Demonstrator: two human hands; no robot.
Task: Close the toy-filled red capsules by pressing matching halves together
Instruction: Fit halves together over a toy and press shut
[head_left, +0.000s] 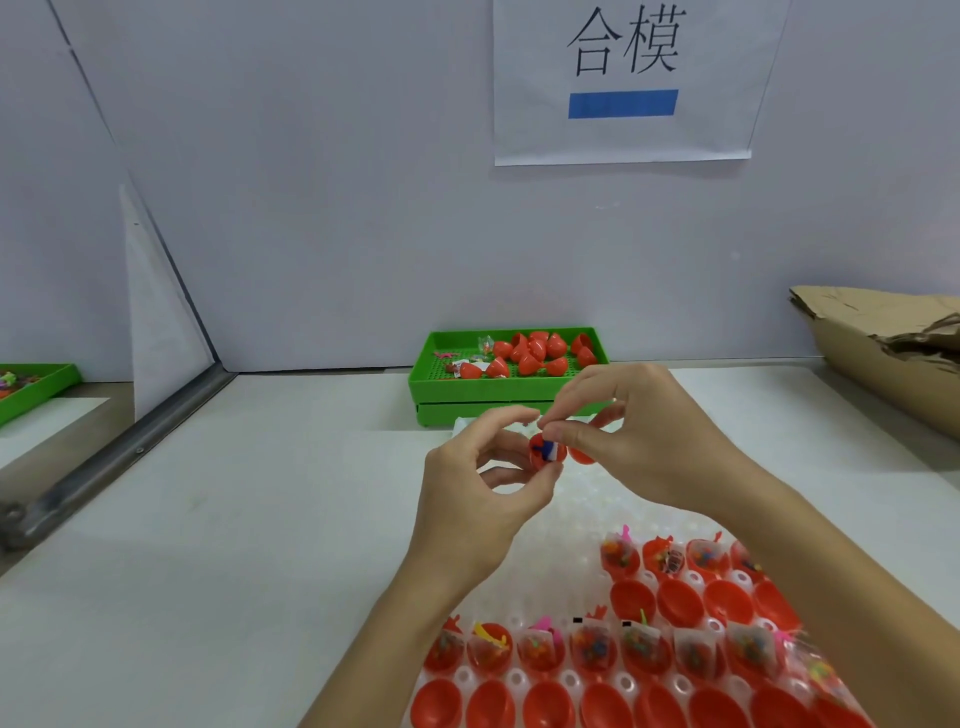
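Evidently midway: above the white tray (582, 514), the left hand (483, 488) pinches a toy-filled half (546, 453) while the right hand (644, 431) grips its matching half (582, 453). Closed capsules (535, 353) fill the green bin (511, 392) behind; many open halves (597, 649) remain on the tray.

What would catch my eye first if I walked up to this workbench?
Probably the two hands, the left hand and right hand, mid-table, pinching red capsule halves together. Then rows of red halves in the white tray near the front, and the green tray by the wall.
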